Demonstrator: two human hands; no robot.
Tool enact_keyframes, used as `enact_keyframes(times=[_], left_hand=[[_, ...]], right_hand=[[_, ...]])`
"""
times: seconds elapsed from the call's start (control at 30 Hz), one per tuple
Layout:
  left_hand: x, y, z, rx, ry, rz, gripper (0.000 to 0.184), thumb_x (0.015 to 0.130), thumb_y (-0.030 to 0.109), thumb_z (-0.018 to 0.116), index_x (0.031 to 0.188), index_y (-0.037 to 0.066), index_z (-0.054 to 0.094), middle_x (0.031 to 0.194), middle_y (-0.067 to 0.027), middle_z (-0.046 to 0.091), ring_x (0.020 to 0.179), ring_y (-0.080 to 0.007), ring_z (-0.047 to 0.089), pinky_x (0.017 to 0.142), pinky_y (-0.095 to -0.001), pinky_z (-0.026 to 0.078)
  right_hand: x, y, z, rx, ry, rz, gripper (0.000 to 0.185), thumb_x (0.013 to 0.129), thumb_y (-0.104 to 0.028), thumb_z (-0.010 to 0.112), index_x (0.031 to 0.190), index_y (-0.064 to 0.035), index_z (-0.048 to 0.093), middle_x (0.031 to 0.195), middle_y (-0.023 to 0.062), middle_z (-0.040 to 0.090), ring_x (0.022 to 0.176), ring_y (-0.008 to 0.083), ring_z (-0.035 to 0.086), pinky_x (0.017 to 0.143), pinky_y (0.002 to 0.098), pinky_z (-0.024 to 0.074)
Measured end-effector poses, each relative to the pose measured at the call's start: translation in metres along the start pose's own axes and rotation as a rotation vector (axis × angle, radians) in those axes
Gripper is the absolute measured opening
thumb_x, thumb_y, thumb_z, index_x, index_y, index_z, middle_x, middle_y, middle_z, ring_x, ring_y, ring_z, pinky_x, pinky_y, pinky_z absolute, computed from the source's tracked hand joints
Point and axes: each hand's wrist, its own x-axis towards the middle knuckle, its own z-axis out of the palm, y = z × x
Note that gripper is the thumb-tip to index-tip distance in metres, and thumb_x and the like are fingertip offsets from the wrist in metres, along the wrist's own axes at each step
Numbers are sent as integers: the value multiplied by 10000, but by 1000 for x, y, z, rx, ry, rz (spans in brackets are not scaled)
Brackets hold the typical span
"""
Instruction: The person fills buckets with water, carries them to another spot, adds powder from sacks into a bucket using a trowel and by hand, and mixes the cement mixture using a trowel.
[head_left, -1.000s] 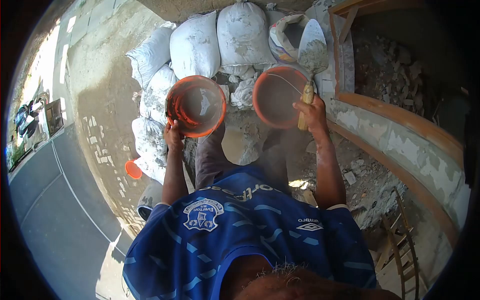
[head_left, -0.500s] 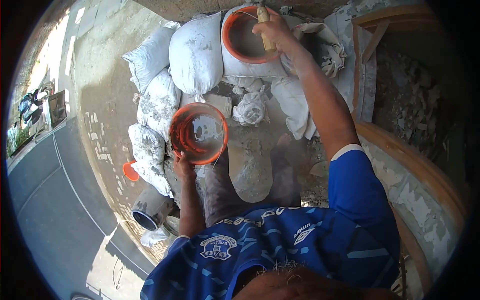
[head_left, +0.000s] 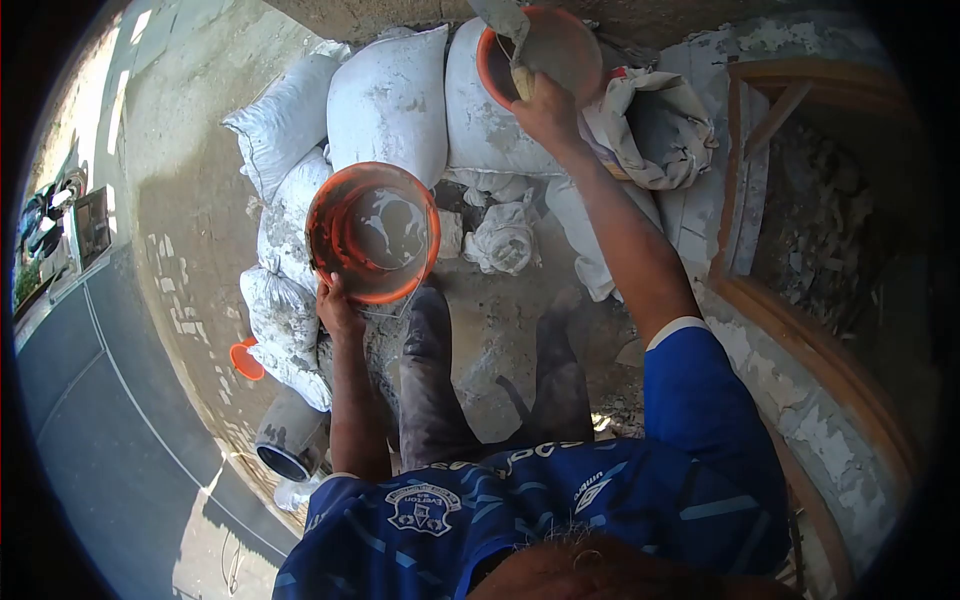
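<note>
My left hand grips the lower left rim of an orange bucket, which is held tilted above my knee. Grey wet mix coats its bottom and streaks its inner wall. In my right hand is the wooden handle of a trowel, its grey-smeared blade pointing up past the left rim of a second orange bucket. That bucket holds grey material and stands by the white sacks at the top. My right hand partly covers its lower edge.
Several filled white sacks line the top and left. An opened sack lies right of the far bucket. A wooden frame curves along the right. A dark bucket and a small orange container are at lower left.
The trowel has swung so its blade now shows beyond the far bucket's left rim. My left hand and its bucket have shifted up and left in view; the whole view has also shifted somewhat.
</note>
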Motion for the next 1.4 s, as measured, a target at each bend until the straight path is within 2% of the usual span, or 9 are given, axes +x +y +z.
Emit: enact_keyframes(times=[0.13,0.23,0.43,0.57,0.6,0.67,1.17,1.27,1.4], left_hand=[[72,10,29,-62,7,48,151,969,243,609,1026,104,627,720,35,582,476,-53,441,408,-224,318],[127,6,54,-127,45,50,154,971,217,606,1033,79,635,859,-11,653,677,-116,604,570,-272,477],[217,-11,110,-254,101,64,194,985,171,559,1124,42,600,986,-75,649,812,-199,645,704,-347,554],[244,-17,139,-209,168,14,200,991,150,541,1151,43,595,1043,-91,651,884,-215,660,745,-370,572],[256,-29,137,-306,103,97,157,991,240,561,1030,98,616,758,-16,606,509,-130,483,425,-295,365],[268,-40,126,-330,33,87,166,989,214,557,1092,88,591,885,-49,628,641,-164,568,513,-322,452],[221,-54,164,-142,50,99,339,958,286,625,1197,101,472,971,-109,642,715,-234,655,520,-371,558],[218,-51,155,-86,-89,72,469,932,424,636,1222,98,462,1000,-130,649,766,-269,683,631,-413,607],[227,-46,157,16,-79,-52,690,892,611,597,1250,28,508,1065,-191,649,790,-326,686,697,-421,592]], right_hand=[[-48,25,57,-192,113,-173,371,691,-93,660,1050,-32,588,1020,216,642,1000,421,611,799,515,487],[-61,38,85,-15,8,-111,589,692,-50,642,1260,13,502,1289,197,552,1288,402,457,1065,503,383],[-59,36,59,82,168,-189,587,718,-68,667,1275,52,524,1386,268,442,1300,444,419,1108,479,354],[-111,12,16,497,76,219,431,810,-143,739,1170,31,578,988,165,649,887,273,635,806,371,514],[-132,-2,0,618,-18,521,397,838,-162,743,1154,16,583,913,135,658,813,237,635,740,355,519],[-182,0,-20,464,-130,645,364,866,-184,741,1132,7,583,851,106,649,744,197,618,671,359,511],[-426,88,-59,-43,-315,789,461,841,-373,732,1066,5,595,934,246,661,891,427,651,755,465,501],[-429,87,-63,11,-331,904,468,887,-420,683,1087,-7,591,945,221,669,878,389,667,734,455,507],[-429,80,-78,398,-331,1181,398,932,-430,633,986,-40,579,685,35,517,575,109,531,546,283,441]])
